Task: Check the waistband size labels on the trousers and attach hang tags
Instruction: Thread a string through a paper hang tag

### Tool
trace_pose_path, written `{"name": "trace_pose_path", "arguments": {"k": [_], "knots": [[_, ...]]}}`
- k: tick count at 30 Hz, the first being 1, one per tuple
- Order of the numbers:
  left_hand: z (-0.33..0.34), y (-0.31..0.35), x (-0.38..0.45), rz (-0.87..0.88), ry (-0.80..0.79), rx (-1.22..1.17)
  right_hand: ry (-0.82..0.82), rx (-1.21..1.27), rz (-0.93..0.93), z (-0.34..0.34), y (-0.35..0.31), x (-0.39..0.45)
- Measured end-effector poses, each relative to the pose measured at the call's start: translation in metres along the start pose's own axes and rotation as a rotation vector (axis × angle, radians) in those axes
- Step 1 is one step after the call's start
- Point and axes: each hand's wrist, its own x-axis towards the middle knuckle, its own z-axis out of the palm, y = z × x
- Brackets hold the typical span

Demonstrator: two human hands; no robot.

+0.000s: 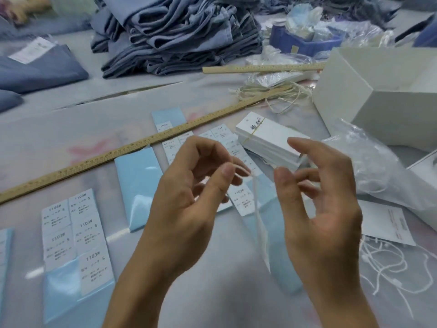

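Observation:
My left hand [189, 192] pinches a white string loop [243, 172] between thumb and fingers. From it hangs a thin white hang tag [260, 226], seen edge-on above the table. My right hand [319, 197] hovers just right of the string with its fingers loosely bent, holding nothing. Beyond my hands lies a banded stack of white hang tags [269, 140]. Sheets of "1103# S" size stickers [73, 235] on blue backing lie at the left. A heap of blue-grey trousers [175, 36] sits at the back.
A long wooden ruler [123, 150] crosses the table diagonally, a second ruler [260, 68] lies further back. A white box [378, 91] and a clear plastic bag [369, 171] stand right. Loose white strings [387, 263] lie at the lower right. A blue bin [305, 41] sits behind.

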Motion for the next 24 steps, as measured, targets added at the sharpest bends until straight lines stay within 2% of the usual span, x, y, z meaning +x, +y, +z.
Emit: {"name": "trace_pose_path", "arguments": {"k": [2,6,11,14,21,24], "knots": [[0.003,0.017,-0.009,0.025,-0.042,0.036,-0.061,0.041,-0.071,-0.007,-0.017,0.004],[0.007,0.044,-0.029,-0.028,-0.030,-0.017,-0.281,0.233,0.084,-0.017,-0.048,0.001],[0.015,0.070,-0.069,-0.238,0.064,-0.094,-0.322,0.287,0.290,-0.042,-0.066,-0.038],[0.018,0.085,-0.106,-0.342,0.136,-0.044,-0.383,0.162,0.257,-0.053,-0.079,-0.078],[0.007,0.132,-0.167,-0.338,0.109,0.106,-0.422,0.080,0.159,-0.107,-0.125,-0.107],[0.001,0.158,-0.172,-0.330,0.037,0.126,-0.512,0.146,0.300,-0.135,-0.146,-0.093]]}}
